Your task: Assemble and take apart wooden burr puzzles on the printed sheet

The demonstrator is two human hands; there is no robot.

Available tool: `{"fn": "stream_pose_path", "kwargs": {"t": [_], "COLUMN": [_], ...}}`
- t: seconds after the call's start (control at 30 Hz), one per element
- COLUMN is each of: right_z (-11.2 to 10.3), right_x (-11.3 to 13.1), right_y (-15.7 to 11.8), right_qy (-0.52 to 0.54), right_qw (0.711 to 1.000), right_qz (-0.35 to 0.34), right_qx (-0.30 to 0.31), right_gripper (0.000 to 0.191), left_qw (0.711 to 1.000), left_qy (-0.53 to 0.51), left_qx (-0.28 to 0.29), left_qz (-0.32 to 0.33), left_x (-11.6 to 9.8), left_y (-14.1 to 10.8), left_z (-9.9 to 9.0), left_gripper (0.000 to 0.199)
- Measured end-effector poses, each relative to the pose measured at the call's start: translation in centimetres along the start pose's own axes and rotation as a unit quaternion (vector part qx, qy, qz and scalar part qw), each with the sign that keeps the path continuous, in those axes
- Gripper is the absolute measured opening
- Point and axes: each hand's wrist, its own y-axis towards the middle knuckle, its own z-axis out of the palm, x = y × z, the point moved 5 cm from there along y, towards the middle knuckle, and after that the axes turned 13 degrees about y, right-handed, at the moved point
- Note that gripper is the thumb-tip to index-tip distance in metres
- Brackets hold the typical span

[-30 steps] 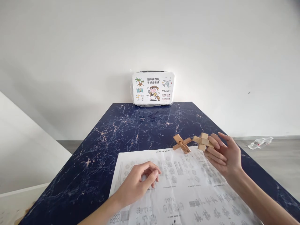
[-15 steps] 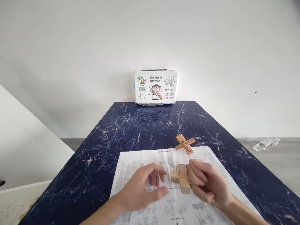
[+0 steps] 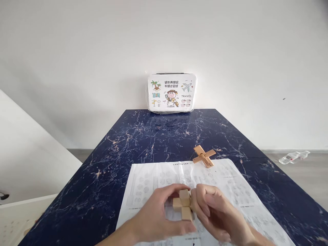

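Note:
A pale wooden interlocking cross puzzle (image 3: pixel 185 202) is held just above the printed sheet. My left hand (image 3: pixel 156 215) curves around it from the left, index finger at its upper block and thumb by its lower one, closed on it. On the puzzle's right side, the curled fingers of my right hand (image 3: pixel 217 212) grip it; that end of the puzzle is hidden behind them. Farther back, a browner flat wooden cross piece (image 3: pixel 204 156) lies partly over the sheet's top edge, touched by neither hand.
Under my hands spreads the creased instruction sheet (image 3: pixel 143 174) with small diagrams. The dark blue marbled table (image 3: pixel 115 147) reaches to the wall, where a white cartoon-printed case (image 3: pixel 172 93) stands. Plastic bottles (image 3: pixel 293 157) lie on the floor at right.
My right hand has brought the wooden puzzle left and slightly down. My left hand has moved right and closed around it; before, it was apart from the puzzle.

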Motion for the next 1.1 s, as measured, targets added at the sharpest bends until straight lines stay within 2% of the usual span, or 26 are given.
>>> {"fn": "stream_pose_path", "kwargs": {"t": [0.07,0.13,0.23,0.33,0.47,0.73,0.93,1.0,1.1], "right_z": [0.1,0.0,-0.1,-0.1,-0.1,-0.1,0.2,0.4,0.7], "right_x": [0.9,1.7,2.3,2.0,1.6,1.8,1.3,1.2,1.0], "right_y": [0.2,0.2,0.2,0.1,0.1,-0.2,0.0,0.0,0.2], "right_qy": [-0.046,-0.147,-0.331,-0.437,-0.5,-0.528,-0.483,-0.486,-0.51], "right_qw": [0.998,0.985,0.931,0.882,0.849,0.834,0.861,0.86,0.85], "right_qz": [-0.037,-0.066,-0.102,-0.124,-0.133,-0.133,-0.131,-0.13,-0.116], "right_qx": [-0.019,-0.061,-0.12,-0.128,-0.111,-0.093,-0.091,-0.084,-0.064], "right_gripper": [0.027,0.017,0.019,0.019,0.016,0.015,0.014,0.018,0.011], "left_qw": [0.999,0.997,0.993,0.993,0.997,0.999,0.996,0.995,0.995], "left_qy": [-0.029,-0.066,-0.105,-0.101,-0.063,-0.023,-0.08,-0.088,-0.088], "left_qx": [-0.017,-0.035,-0.06,-0.06,-0.044,-0.029,-0.032,-0.03,-0.024], "left_qz": [-0.003,-0.001,-0.004,-0.002,0.009,0.028,0.028,0.039,0.051], "left_x": [0.1,0.4,1.0,1.0,0.5,0.2,0.0,-0.2,-0.4], "left_y": [0.2,0.3,0.3,0.3,0.3,0.3,0.3,0.3,0.3], "left_z": [-0.5,-1.0,-1.5,-1.6,-1.4,-1.3,-1.6,-1.8,-1.9], "left_gripper": [0.067,0.065,0.068,0.065,0.061,0.059,0.058,0.06,0.066]}}
